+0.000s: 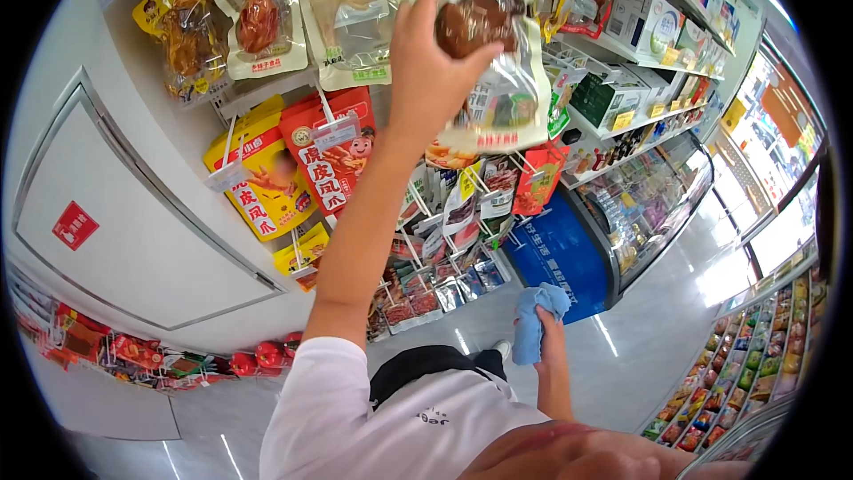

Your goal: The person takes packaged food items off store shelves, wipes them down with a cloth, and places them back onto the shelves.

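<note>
My left hand [435,67] is raised at the top middle, thumb and fingers closed on a clear-and-cream vacuum snack bag [511,111] with dark brown meat inside. That bag hangs at the front of a row of similar ones; whether it is still on a hook is hidden. Beside it on the left are a bag of pale meat [351,13], a bag with a reddish-brown drumstick [258,18] and a yellow bag [185,36]. Lower down, my right hand [553,338] grips a crumpled light blue cloth [531,324] away from the shelves.
Below hang red [329,147] and yellow [267,182] snack packs on hooks with price tags. A blue-fronted display chest [564,253] stands right of them, under shelves of boxes [613,98]. A white cabinet door [124,213] is left; a snack rack [742,373] is lower right.
</note>
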Tool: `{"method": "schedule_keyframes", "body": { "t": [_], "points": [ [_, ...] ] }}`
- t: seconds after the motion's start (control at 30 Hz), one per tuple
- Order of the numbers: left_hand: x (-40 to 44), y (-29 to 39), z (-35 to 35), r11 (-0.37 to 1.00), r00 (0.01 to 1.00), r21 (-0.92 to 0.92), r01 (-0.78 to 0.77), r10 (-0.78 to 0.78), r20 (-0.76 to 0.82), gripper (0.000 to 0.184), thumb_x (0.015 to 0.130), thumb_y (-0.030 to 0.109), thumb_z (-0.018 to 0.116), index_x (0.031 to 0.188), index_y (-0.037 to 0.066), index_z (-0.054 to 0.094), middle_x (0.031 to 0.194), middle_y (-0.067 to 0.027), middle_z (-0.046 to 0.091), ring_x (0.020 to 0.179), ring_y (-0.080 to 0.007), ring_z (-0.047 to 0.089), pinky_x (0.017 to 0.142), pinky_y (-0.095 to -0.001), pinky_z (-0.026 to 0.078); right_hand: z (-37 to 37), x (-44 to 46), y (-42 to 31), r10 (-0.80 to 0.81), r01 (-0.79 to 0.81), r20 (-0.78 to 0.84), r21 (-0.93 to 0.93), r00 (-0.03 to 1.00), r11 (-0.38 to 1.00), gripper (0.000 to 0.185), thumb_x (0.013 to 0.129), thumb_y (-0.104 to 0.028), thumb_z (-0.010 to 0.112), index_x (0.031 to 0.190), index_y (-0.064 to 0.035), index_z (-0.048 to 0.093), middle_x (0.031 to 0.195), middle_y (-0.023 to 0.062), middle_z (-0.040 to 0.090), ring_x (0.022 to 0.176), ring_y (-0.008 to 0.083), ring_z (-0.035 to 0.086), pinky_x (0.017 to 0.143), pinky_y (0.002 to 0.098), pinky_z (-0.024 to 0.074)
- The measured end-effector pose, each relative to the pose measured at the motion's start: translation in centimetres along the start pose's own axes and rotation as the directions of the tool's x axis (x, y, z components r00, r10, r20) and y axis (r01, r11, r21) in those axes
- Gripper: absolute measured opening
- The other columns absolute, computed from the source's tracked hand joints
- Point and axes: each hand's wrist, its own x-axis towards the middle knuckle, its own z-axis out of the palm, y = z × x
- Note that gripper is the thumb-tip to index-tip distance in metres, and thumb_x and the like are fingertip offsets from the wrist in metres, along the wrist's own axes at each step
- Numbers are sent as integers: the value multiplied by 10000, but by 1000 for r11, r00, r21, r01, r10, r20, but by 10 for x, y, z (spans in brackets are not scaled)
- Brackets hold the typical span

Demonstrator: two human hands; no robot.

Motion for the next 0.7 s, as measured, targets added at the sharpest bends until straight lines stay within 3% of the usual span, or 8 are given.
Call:
{"method": "schedule_keyframes", "body": {
  "t": [0.07, 0.1, 0.2, 0.7],
  "points": [
    [25, -16, 13, 995, 994, 19, -102, 102, -42, 849, 660, 196, 875, 1398, 52, 482, 1221, -208, 559, 1154, -398, 563, 1013, -445, 455, -1, 1, -1, -17, 17, -17, 2, 1000, 1000, 516, 899, -213, 658, 1356, -82, 459, 1057, 161, 647, 846, 257, 677, 708, 367, 572],
    [37, -8, 14, 999, 999, -25, -29, 27, -46, 830, 700, 207, 872, 1402, -8, 486, 1310, -258, 572, 1213, -401, 554, 1035, -452, 449, 0, 1, -1, -31, 31, -22, 6, 999, 999, 520, 900, -210, 658, 1361, -85, 454, 1068, 155, 640, 853, 254, 674, 708, 368, 573],
    [59, -15, 21, 998, 996, 30, -63, 65, -59, 829, 675, 143, 877, 1401, -3, 505, 1320, -235, 577, 1211, -386, 563, 1027, -435, 460, -6, 4, 5, -42, 43, -20, 22, 999, 999, 523, 903, -202, 656, 1369, -89, 449, 1089, 142, 623, 865, 250, 669, 709, 370, 575],
    [76, -26, 39, 995, 995, 48, -89, 91, -29, 825, 646, 145, 878, 1379, 14, 524, 1251, -229, 601, 1161, -383, 577, 1013, -432, 467, -22, 3, 10, -44, 44, -38, -3, 998, 999, 473, 918, -205, 646, 1351, -99, 488, 1078, 99, 641, 873, 219, 670, 732, 359, 571]
  ]
}}
